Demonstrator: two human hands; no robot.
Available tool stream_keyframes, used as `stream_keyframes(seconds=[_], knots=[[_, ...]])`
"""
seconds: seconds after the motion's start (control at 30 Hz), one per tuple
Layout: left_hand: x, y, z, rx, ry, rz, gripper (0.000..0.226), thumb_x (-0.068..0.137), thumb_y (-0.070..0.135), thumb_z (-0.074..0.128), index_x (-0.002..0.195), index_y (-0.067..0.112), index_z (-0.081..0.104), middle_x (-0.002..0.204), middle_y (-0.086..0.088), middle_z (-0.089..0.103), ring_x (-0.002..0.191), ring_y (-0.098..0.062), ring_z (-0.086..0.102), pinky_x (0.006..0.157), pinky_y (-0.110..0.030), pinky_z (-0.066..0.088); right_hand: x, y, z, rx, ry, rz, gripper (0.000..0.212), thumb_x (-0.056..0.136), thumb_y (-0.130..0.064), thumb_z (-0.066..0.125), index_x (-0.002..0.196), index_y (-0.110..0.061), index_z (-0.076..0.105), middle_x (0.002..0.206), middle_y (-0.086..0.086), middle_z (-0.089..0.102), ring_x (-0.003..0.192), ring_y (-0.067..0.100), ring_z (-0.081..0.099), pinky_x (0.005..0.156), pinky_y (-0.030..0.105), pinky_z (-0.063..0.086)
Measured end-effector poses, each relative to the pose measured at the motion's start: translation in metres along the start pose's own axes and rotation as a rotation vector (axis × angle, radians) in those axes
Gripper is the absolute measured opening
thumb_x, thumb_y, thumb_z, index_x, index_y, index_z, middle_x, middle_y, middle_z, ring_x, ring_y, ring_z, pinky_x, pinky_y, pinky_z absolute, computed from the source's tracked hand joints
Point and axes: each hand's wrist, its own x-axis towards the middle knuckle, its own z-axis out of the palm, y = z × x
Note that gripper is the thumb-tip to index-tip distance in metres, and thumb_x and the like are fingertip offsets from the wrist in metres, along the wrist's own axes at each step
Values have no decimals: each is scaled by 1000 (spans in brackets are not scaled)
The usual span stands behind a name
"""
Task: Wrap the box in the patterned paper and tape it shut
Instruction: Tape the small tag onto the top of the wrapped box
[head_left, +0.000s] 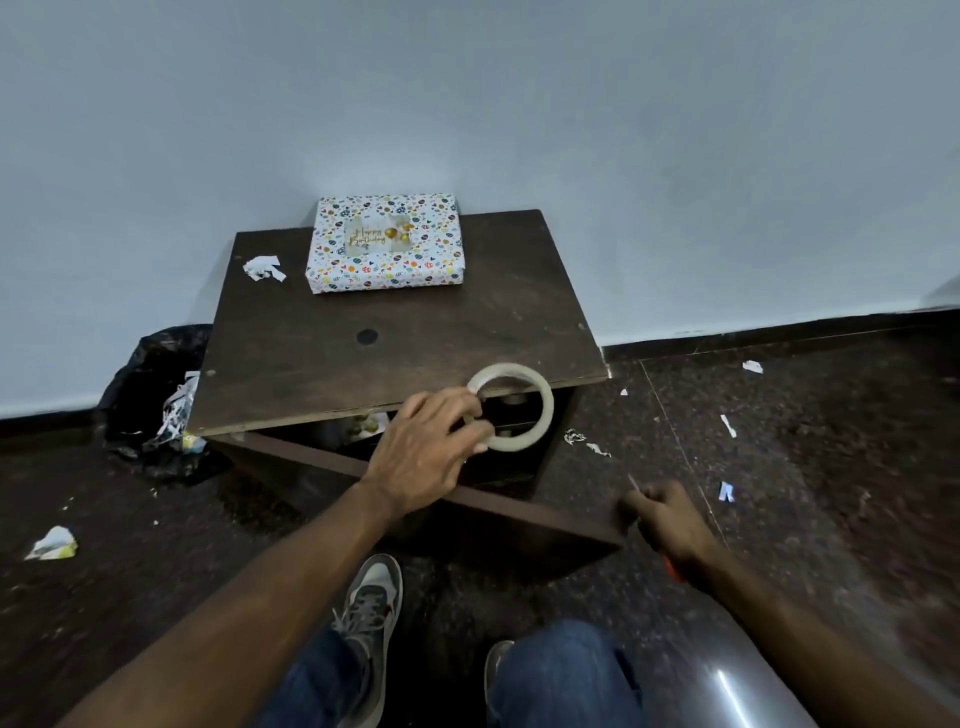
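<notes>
Item: box (385, 243), fully papered, sitting at bench (322, 358) twelve o'clock, apparently finished. Left hand (423, 457) is pinching tape roll (511, 408) at five o'clock; right hand (670, 522) is gripping a thin, blurred tool, likely stowing.

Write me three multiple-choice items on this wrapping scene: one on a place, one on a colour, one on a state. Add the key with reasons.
1. Where is the wrapped box?
A. at the table's far edge by the wall
B. on the floor
C. in the bin bag

2. What colour is the table top?
A. white
B. dark brown
C. red

3. What is the left hand doing?
A. lying flat on the floor
B. pressing on the box
C. holding the tape roll

Key:
1 A, the box sits at the back of the table next to the wall.
2 B, the bare top is dark brown wood.
3 C, its fingers are hooked through the roll's ring, in front of the table's near edge.
</notes>
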Motion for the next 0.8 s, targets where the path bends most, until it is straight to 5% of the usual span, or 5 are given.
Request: stream_keyframes(seconds=[0.27, 0.4, 0.57, 0.7, 0.8], knots=[[-24, 15, -7, -293, -346, -108, 12, 96, 35, 52, 107, 30, 56, 113, 9, 43, 99, -10, 47, 65, -36, 50, -11, -64, 33, 167, -375, 171, 59, 96, -59, 44, 104, -6, 68, 77, 29, 69, 36, 17, 33, 34, 18, 21], [-18, 15, -14, -381, -537, -254, 18, 96, 39, 56, 114, 36, 55, 117, 17, 37, 99, 2, 40, 71, -36, 49, -7, -80, 60, 239, -272, 175, 17, 99, -13, 52, 93, 3, 57, 83, 36, 63, 25, 7, 41, 28, 14, 26], [-14, 25, -23, -234, -817, -291, 66, 89, 75, 33, 142, 36, 27, 146, 7, 36, 105, -28, 63, 82, -44, 52, 23, -62, 55, 261, -179, 283, 26, 100, -19, 52, 96, 4, 59, 62, 25, 61, 27, 15, 33, 30, 16, 22], [-13, 32, -32, -45, -1026, -12, 63, 85, 80, 37, 109, 28, 63, 90, -1, 69, 84, -26, 66, 67, -33, 43, 46, -57, 60, 343, -174, 281, 24, 103, -21, 50, 94, 0, 59, 64, 22, 65, 25, 13, 33, 29, 15, 24], [-19, 34, -36, -37, -1051, 54, 39, 92, 59, 50, 111, 28, 63, 90, -3, 69, 86, -28, 65, 65, -31, 35, 70, -58, 90, 389, -221, 263, 15, 103, -7, 46, 95, 1, 56, 58, 13, 65, 26, 8, 49, 35, 15, 42]])
